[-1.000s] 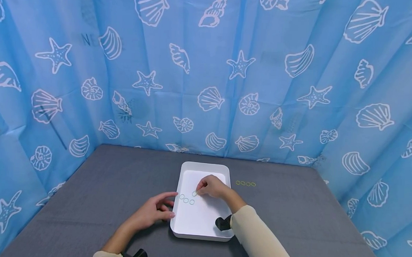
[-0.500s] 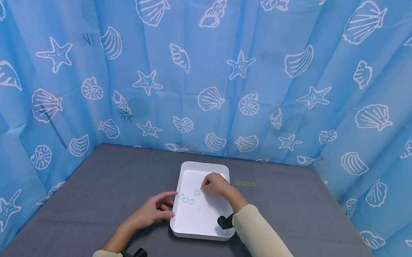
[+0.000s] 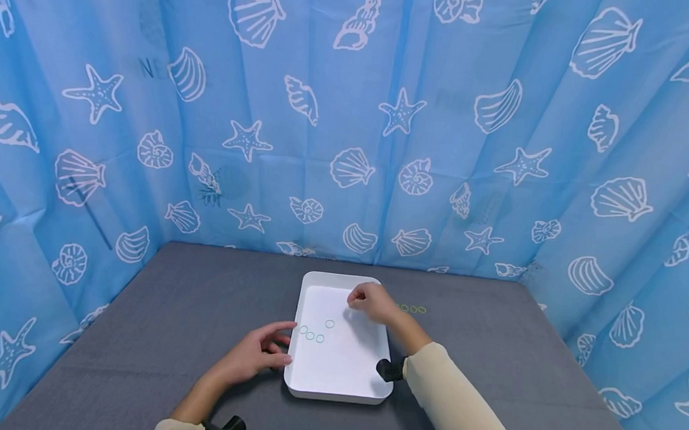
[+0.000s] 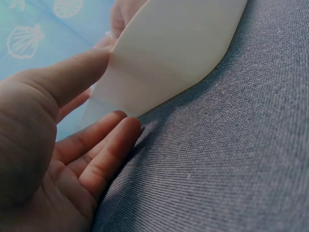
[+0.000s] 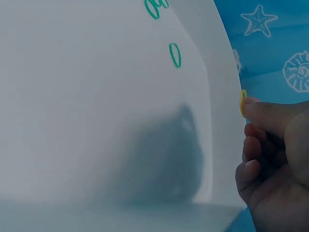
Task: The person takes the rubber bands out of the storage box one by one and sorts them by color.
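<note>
My right hand is above the back right part of a white tray. In the right wrist view, a thin yellow ring is pinched at the tip of the thumb, while the other fingers curl in. Several thin green rings lie flat on the tray floor: one green ring sits a little apart, the others near the left wall. At that left wall, my left hand touches the tray with thumb and fingers spread; the left wrist view shows its fingertips against the outer wall.
Several yellow rings lie in a row on the grey cloth right of the tray, partly hidden behind the right hand. A blue curtain with shell prints hangs behind and at both sides. Black wrist cameras sit near each sleeve.
My right hand has left the green ring, which now lies flat in the tray, and has moved toward the back right. The left hand and the tray have stayed put.
</note>
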Demonstrator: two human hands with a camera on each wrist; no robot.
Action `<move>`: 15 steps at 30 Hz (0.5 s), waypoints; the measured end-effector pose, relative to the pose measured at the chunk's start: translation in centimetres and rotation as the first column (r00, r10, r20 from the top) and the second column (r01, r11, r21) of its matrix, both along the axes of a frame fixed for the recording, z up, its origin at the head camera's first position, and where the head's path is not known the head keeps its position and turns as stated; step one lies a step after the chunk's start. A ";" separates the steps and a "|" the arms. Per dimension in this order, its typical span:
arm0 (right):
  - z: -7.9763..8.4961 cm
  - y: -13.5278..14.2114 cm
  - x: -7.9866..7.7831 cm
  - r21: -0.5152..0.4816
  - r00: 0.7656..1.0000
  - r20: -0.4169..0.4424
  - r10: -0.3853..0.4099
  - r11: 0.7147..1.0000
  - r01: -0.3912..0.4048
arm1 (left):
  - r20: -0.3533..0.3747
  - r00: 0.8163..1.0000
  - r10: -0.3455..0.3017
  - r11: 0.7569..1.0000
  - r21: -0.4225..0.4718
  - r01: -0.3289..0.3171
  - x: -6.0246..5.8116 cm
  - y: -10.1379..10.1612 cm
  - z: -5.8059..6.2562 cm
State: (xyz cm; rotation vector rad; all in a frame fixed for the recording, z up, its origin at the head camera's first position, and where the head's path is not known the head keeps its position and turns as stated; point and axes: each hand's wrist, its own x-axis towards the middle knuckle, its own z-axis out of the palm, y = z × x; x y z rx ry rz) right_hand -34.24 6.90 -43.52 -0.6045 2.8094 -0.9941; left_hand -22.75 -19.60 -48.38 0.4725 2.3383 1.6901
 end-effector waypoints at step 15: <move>0.6 4.6 -0.1 -0.202 0.996 -0.028 -0.081 0.977 0.073 | 0.022 1.000 0.001 1.000 -0.014 -0.001 1.1 0.5 2.4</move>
